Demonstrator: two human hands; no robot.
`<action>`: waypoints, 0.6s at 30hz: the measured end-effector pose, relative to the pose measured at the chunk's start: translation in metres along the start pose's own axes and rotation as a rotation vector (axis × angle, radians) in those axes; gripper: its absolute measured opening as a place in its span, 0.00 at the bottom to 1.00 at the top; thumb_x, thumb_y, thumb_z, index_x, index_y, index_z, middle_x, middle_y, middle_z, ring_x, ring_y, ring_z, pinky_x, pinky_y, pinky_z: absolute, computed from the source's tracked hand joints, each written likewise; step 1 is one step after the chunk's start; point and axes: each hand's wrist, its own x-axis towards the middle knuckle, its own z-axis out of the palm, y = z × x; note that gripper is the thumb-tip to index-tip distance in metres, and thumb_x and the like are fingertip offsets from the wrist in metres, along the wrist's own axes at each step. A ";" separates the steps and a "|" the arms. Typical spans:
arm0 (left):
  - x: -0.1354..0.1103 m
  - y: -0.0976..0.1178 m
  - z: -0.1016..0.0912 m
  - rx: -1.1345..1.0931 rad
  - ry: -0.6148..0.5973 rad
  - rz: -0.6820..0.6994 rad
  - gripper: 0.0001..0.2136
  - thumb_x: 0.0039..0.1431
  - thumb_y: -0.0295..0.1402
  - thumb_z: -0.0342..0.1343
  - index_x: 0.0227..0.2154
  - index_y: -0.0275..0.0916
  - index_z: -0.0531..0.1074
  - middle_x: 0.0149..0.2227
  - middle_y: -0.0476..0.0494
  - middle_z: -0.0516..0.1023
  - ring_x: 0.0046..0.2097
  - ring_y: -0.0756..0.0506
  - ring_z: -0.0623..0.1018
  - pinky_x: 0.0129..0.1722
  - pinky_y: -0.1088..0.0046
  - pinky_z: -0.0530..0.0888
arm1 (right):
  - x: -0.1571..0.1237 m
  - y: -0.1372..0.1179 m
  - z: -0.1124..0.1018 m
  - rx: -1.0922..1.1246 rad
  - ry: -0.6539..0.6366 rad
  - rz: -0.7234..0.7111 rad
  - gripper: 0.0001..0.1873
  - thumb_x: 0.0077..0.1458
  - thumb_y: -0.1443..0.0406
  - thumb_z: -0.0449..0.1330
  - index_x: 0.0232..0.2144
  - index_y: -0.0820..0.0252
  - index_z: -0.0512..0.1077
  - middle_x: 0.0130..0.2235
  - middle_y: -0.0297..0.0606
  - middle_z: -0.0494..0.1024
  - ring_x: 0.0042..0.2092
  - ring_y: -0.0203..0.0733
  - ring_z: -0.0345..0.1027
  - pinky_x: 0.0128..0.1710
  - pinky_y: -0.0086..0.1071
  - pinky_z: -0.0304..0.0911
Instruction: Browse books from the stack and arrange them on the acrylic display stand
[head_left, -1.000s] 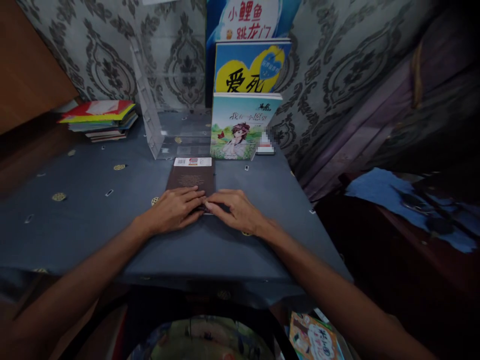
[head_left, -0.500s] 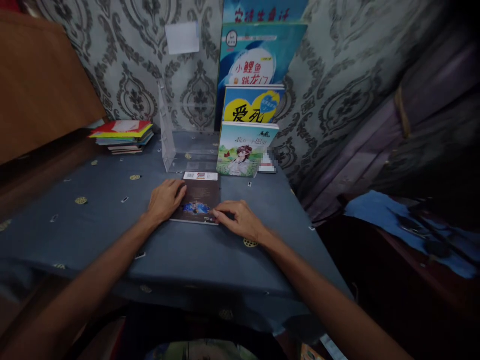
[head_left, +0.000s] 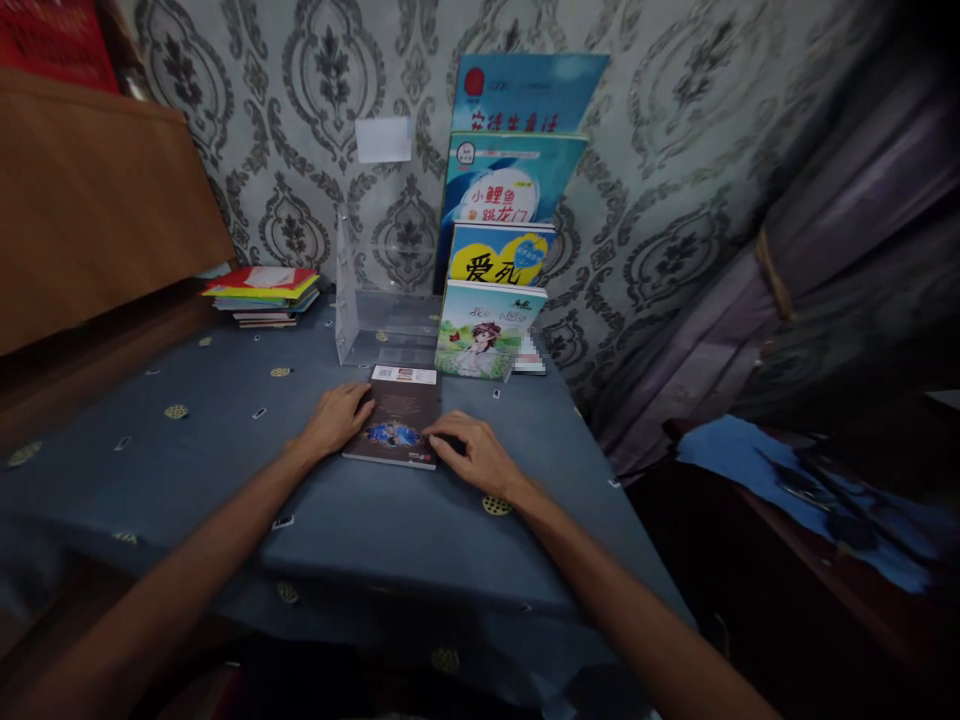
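You're having the dark brown book (head_left: 403, 405) lying flat on the blue-gray tablecloth (head_left: 360, 540), right in front of you, just short of the clear stand (head_left: 346, 310). Its white barcode strip (head_left: 405, 375) is facing up at the far end, blue picture at the near end.

Your left hand (head_left: 336, 418) is resting at the book's left edge, fingers lying close together and lightly bent, not clamping. Your right hand (head_left: 474, 452) is sitting at the right edge, fingers curving, thumb and forefinger tips coming close at the cover; can't tell if they're pinching it.

Behind, the wish-title book (head_left: 476, 340) is standing in front, with the yellow-heart book (head_left: 463, 268) and two taller teal-blue books (head_left: 517, 90) rising behind it. The flat book stack (head_left: 262, 290) is lying at far left, the light blue cloth (head_left: 739, 460) off to your right.
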 end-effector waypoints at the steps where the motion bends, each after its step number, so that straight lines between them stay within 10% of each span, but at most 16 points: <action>1: 0.000 -0.001 0.001 -0.005 0.004 0.006 0.18 0.68 0.36 0.46 0.55 0.35 0.71 0.55 0.35 0.77 0.56 0.38 0.75 0.57 0.58 0.71 | 0.000 0.002 0.000 -0.008 -0.002 -0.016 0.12 0.63 0.66 0.55 0.41 0.59 0.79 0.40 0.42 0.83 0.45 0.45 0.74 0.48 0.41 0.69; 18: 0.002 -0.006 0.006 -0.043 -0.008 0.032 0.19 0.67 0.37 0.46 0.56 0.35 0.70 0.59 0.34 0.74 0.60 0.37 0.74 0.62 0.55 0.68 | -0.009 0.017 0.011 -0.156 -0.114 0.066 0.18 0.66 0.59 0.54 0.54 0.56 0.73 0.61 0.47 0.72 0.66 0.50 0.60 0.66 0.53 0.54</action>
